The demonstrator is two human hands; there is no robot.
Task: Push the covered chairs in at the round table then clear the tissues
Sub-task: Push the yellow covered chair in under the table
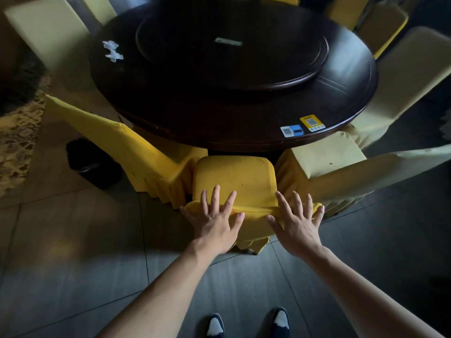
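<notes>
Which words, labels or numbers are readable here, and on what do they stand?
None can be read.
Yellow sticker on the table: a square code, print too small.
Blue and white sticker beside it: too small.
Pale label on the turntable: blurred.

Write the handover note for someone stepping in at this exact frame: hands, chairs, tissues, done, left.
Left hand and right hand: open, fingers spread, flat on the backrest top of the yellow covered chair, gripping nothing.
That chair's seat front sits at the round table edge.
Crumpled tissues lie on the tabletop, far left.
Done: nothing certain.
Left: seat this chair, check neighbours, clear tissues.
</notes>
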